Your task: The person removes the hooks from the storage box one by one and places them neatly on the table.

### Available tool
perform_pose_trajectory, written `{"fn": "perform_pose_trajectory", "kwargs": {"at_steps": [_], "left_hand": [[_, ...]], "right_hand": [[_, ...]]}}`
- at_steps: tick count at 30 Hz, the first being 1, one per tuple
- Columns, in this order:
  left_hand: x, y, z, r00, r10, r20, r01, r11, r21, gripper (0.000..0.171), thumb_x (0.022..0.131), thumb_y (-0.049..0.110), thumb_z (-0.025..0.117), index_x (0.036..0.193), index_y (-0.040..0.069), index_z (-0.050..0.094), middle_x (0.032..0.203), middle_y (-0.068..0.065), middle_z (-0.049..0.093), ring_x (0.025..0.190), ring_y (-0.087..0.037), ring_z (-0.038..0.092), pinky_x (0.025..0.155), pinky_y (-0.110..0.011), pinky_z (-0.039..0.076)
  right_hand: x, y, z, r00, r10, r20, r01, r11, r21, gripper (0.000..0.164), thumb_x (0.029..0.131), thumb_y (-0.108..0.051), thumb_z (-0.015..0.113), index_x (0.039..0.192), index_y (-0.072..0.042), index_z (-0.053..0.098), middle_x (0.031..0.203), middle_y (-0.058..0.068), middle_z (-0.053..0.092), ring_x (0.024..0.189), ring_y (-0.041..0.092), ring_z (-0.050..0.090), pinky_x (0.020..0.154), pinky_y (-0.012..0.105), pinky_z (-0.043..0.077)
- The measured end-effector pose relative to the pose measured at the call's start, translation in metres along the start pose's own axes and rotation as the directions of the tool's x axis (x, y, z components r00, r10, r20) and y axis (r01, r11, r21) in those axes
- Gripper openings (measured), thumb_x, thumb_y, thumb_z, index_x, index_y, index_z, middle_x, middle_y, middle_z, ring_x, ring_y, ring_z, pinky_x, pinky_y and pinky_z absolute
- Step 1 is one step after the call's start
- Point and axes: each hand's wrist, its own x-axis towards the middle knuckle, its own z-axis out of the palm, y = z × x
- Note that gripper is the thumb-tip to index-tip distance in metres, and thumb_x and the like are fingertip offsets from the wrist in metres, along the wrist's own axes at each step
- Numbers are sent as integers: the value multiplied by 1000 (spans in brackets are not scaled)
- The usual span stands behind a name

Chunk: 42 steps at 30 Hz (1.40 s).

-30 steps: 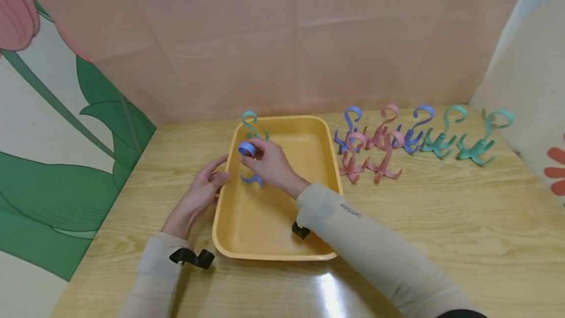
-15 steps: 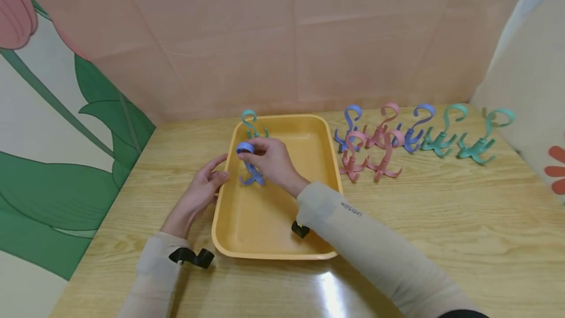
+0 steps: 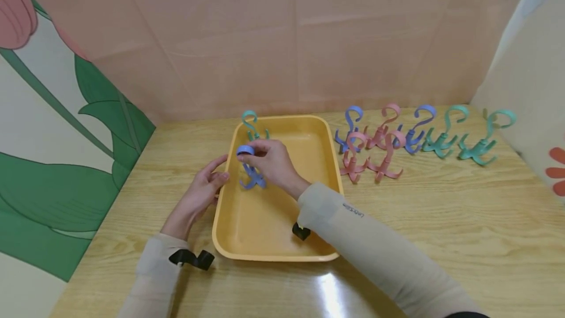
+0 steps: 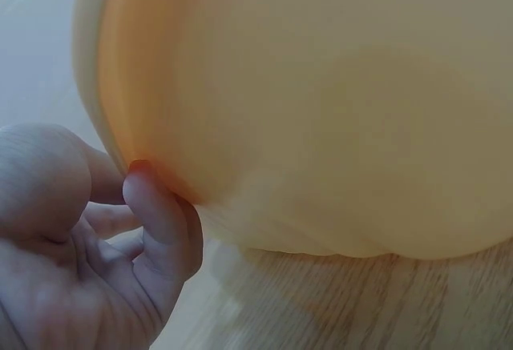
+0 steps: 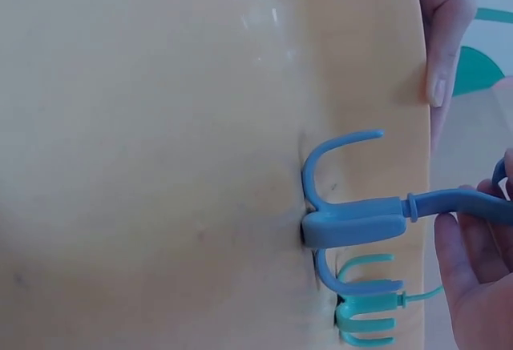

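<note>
My right hand point(image 3: 278, 163) pinches the stem of a blue multi-prong hook hanger point(image 3: 253, 180), just below its curled top. In the right wrist view, the base of this blue hanger point(image 5: 357, 223) touches the tray floor with its prongs spread. Behind it, a teal hook hanger point(image 3: 250, 117) stands upright in the tray's far left corner. My left hand point(image 3: 200, 193) holds the left side of the yellow tray point(image 3: 219, 217), its thumb near the rim. Curled fingers point(image 4: 160, 222) bear on the tray's outer wall in the left wrist view.
Right of the tray, several hook hangers stand on the wooden table point(image 3: 441, 220): blue point(image 3: 413, 136), pink point(image 3: 384, 166) and teal point(image 3: 478, 148). A pinkish sheet point(image 3: 287, 53) rises behind the table. Patterned panels point(image 3: 48, 200) flank both sides.
Over the last second the right hand has shifted slightly left with the blue hanger, whose prongs show more fully now. The left hand and the tray stay in place.
</note>
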Motion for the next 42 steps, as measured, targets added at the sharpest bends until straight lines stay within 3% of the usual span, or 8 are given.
{"fn": "perform_pose_trajectory", "kwargs": {"at_steps": [12,22,30,36,42], "left_hand": [[1,-3,0,1000,8,-9,-8,1000,1,56,108,12,44,160,16,26,125,-33,57,90,-31,70,68,-46,61],[-1,-3,1,1000,13,-18,-13,1000,-4,56,108,10,45,160,14,26,121,-31,59,87,-28,70,63,-41,61],[-1,-3,2,1000,20,-17,-20,1000,-7,55,108,10,44,160,15,27,121,-32,58,87,-26,70,63,-41,61],[-2,-2,2,1000,21,-17,-21,1000,-1,55,108,11,45,160,15,27,117,-25,61,85,-24,70,62,-39,61],[-3,-2,3,999,25,-22,-25,1000,-7,55,108,10,46,160,13,28,111,-20,63,83,-21,69,61,-37,60]], "right_hand": [[0,-5,-5,1000,-5,-24,7,997,81,13,86,-8,80,98,-2,77,93,5,75,85,18,70,77,31,58],[-3,-18,-12,997,64,-30,-60,989,136,14,88,-10,79,100,-4,76,95,5,74,87,20,71,79,33,59],[-7,-26,-14,998,58,-11,-55,985,162,13,88,-8,79,100,-4,75,94,6,74,87,21,72,88,52,56],[-11,-38,-16,999,50,-12,-47,987,153,14,88,-10,79,101,-5,76,95,5,74,89,21,71,87,46,57],[-16,-54,-21,1000,24,3,-24,992,128,15,88,-12,79,101,-6,76,96,4,74,88,20,70,87,46,57]]}}
